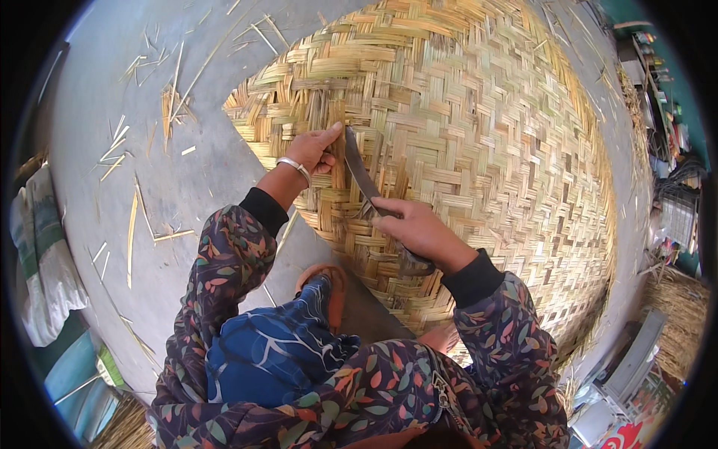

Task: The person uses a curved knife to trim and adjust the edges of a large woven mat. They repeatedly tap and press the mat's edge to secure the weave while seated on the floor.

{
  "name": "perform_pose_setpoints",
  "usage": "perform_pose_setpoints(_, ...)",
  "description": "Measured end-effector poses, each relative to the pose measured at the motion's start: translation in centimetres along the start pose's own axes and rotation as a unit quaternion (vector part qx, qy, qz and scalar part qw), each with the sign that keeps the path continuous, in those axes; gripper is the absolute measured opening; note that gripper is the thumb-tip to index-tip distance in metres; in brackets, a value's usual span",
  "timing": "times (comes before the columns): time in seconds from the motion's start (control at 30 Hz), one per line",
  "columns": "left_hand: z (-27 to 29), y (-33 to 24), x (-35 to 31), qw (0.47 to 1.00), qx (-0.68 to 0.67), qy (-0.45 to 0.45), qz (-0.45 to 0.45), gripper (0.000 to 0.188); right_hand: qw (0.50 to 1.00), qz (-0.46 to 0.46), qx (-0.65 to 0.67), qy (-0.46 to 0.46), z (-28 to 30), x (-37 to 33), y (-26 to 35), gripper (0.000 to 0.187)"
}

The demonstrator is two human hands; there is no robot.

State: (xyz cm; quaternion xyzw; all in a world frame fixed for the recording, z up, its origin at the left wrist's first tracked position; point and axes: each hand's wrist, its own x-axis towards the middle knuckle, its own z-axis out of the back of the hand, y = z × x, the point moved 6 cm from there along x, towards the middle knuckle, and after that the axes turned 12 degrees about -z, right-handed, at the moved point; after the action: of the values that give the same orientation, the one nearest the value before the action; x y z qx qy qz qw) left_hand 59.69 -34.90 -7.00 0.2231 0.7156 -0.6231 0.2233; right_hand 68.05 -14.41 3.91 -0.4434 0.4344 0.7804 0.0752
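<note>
A large woven mat of split strips (479, 150) spreads over the floor in front of me. Near its left corner my left hand (313, 152) is closed, thumb pressed on a flat brown strip (339, 161) that stands out from the weave. My right hand (417, 230) is wrapped round the handle of a sickle-like curved knife (360, 169). Its dark blade points up and to the left, with the tip beside the strip and my left thumb. The palm hides part of the handle, whose end shows below my fingers.
Loose strips and offcuts (166, 112) litter the grey floor (97, 217) at the left. My sandalled foot (333, 292) is by the mat's near edge. White sacks (45, 262) stand far left. Bundled straw (677, 322) and a grey metal piece (636, 355) lie at the right.
</note>
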Motion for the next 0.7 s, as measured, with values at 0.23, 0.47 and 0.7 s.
perform_pose_setpoints(0.23,-1.3,-0.8,0.0,0.999,0.008,-0.037,-0.013,0.04,0.979,-0.014,-0.146,-0.139,-3.1,1.1,-0.1,0.056)
perform_pose_setpoints(0.47,-0.8,-0.5,0.1,0.998,0.04,-0.04,-0.025,0.039,0.969,-0.015,-0.142,-0.204,-5.2,3.3,0.1,0.056)
perform_pose_setpoints(0.7,-0.8,-0.3,-0.5,0.998,0.059,-0.018,0.034,0.033,0.963,-0.016,-0.164,-0.211,-5.2,3.9,0.1,0.057)
